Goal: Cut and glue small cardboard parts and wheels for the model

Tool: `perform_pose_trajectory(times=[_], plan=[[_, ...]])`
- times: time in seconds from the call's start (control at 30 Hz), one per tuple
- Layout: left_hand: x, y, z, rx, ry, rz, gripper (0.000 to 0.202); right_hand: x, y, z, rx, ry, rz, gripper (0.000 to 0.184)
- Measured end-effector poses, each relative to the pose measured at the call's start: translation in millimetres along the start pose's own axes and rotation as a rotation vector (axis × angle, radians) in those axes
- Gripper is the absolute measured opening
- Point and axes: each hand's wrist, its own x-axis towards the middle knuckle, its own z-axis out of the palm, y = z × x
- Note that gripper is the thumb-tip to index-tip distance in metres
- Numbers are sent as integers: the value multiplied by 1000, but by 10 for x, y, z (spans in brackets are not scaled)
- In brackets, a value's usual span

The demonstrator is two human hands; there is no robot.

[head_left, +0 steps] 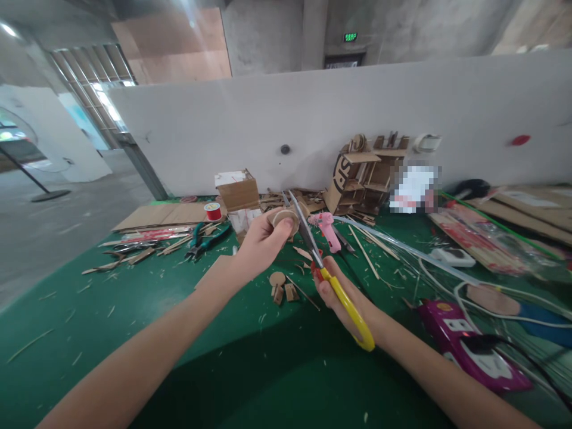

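Observation:
My left hand [263, 241] is closed round a small round cardboard disc [286, 220], held up above the green table [134, 322]. My right hand [346, 295] grips yellow-handled scissors [313, 250] by the handle loops. The blades are parted and reach up to the disc's right edge. Below the hands lie another cardboard disc [277, 278] and small cardboard offcuts [290, 292].
A pink glue gun [328, 229], a cardboard box [239, 193], a red spool [213, 211] and green pliers [203, 238] lie behind. A cardboard shelf model [366, 176] stands by the white wall. A magenta power strip [469, 345] with cables sits at right.

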Motion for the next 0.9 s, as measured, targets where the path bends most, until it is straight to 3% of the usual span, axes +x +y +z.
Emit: perform_pose_trajectory(times=[0.2, 0.53, 0.9], plan=[[-1, -11, 9, -12, 4, -7, 33, -28, -22, 19, -18, 34, -11, 50], [-24, 43, 101, -83, 2, -47, 36, -36, 37, 37, -59, 42, -34, 35], [-23, 80, 56, -24, -42, -38, 36, -17, 60, 20, -144, 21, -82, 25]])
